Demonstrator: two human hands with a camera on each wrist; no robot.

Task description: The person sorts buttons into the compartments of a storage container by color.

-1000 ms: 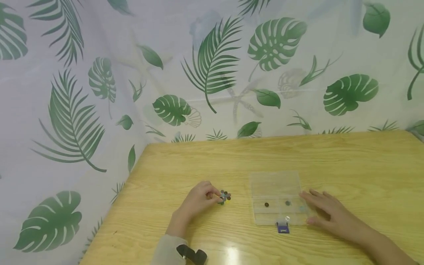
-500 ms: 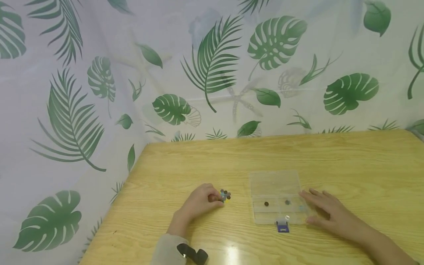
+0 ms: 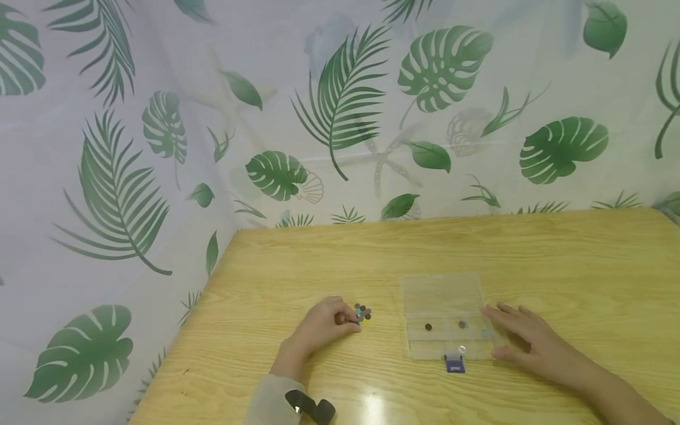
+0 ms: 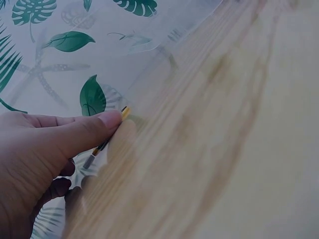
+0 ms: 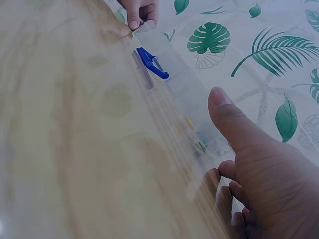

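A small cluster of coloured buttons (image 3: pixel 363 311), grey, dark brown, light blue and yellow, lies on the table left of the clear plastic box. My left hand (image 3: pixel 323 323) is at the cluster's near left edge, pinching a dark green button between thumb and fingertips; most of it is hidden. In the left wrist view, a yellow button (image 4: pixel 126 113) shows edge-on just past the thumb tip. My right hand (image 3: pixel 531 345) rests at the right side of the open box (image 3: pixel 440 290), fingers extended and fingertips at its edge. Inside sit a dark brown button (image 3: pixel 428 327) and a grey one (image 3: pixel 462 324).
The box's blue latch (image 3: pixel 454 363) points toward me at its front edge. The wooden table (image 3: pixel 297 260) meets a leaf-patterned cloth (image 3: pixel 345 106) at its back and left. A black strap camera (image 3: pixel 313 407) is on my left wrist.
My left fingers have closed in on the green button at the near edge of the cluster, covering most of it. The right hand and the box have stayed in place.
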